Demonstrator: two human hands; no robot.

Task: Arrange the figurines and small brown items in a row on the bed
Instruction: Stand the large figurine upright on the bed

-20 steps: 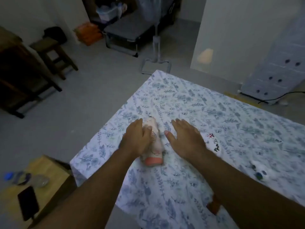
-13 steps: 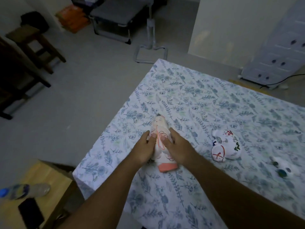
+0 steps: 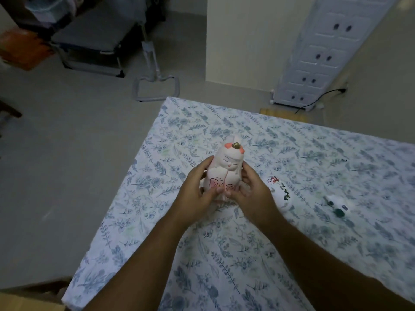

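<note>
A tall white rabbit doll figurine [image 3: 225,168] with pink flowers and a gold top knot stands upright near the bed's left edge. My left hand [image 3: 197,194] grips its left side and my right hand [image 3: 251,194] its right side, thumbs meeting at its base. A round white figurine [image 3: 281,194] with red and green marks lies on the floral bed sheet [image 3: 292,254] just right of my right hand, partly hidden by it. Farther right lies a small white figurine [image 3: 336,204] with dark green spots. No brown items show.
The bed's left edge drops to a grey floor. A fan stand [image 3: 155,86] and a folding cot [image 3: 89,48] are beyond the bed's far corner. A white drawer cabinet [image 3: 318,52] leans at the back right. A wooden surface [image 3: 27,297] sits at the lower left.
The rabbit doll lay flat on the sheet under my hands; both hands have closed on it and tipped it upright. The camera has shifted right and forward.
</note>
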